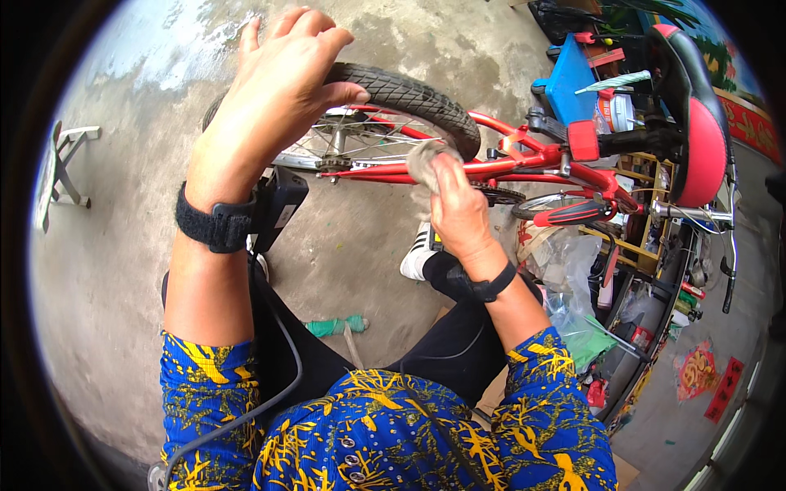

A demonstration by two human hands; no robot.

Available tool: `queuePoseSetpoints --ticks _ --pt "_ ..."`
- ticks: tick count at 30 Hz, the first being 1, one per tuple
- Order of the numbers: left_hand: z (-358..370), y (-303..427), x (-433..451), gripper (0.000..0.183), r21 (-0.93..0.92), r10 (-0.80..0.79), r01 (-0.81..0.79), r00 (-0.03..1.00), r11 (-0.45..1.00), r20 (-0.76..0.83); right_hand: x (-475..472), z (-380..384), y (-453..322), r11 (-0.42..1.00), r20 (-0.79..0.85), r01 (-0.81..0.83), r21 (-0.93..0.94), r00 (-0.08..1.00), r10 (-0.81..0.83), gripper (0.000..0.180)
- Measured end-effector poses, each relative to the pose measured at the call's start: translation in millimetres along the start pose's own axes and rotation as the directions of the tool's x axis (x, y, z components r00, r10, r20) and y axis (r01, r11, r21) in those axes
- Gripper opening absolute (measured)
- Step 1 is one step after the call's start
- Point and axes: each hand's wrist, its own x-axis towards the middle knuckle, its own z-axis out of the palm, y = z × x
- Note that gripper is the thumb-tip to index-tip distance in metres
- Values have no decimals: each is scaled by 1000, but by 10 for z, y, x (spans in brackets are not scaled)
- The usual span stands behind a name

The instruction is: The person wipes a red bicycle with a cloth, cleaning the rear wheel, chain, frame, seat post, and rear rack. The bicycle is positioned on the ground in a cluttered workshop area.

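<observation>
A red bicycle [522,161] stands across the floor before me, its rear wheel at the left and its handlebar at the right. My left hand [295,67] is over the top of the rear tire [408,92], fingers spread and thumb beside the tread; whether it touches the rubber I cannot tell. In my right hand [457,208] is a bunched grey cloth [427,162], pressed against the red frame tube close to the rear wheel. The spokes and the wheel hub [336,144] show below my left hand. The wheel's far left part is hidden behind my left forearm.
A black and red saddle [700,135] rises at the right. Beyond the bicycle are a blue wheeled board [568,73] and a white bucket [616,112]. Plastic bags [568,258] and a cluttered wooden rack [642,245] crowd the right side. At the far left is a small stool [64,172].
</observation>
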Motion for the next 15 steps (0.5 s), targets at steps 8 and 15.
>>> queuePoseSetpoints --ticks 8,15 --pt "28 62 -4 57 9 -39 39 999 999 -19 -580 -470 244 192 32 -289 938 624 781 27" --pt "54 124 -28 53 241 -10 26 998 970 -67 -39 -173 627 228 -69 -162 960 653 754 49"
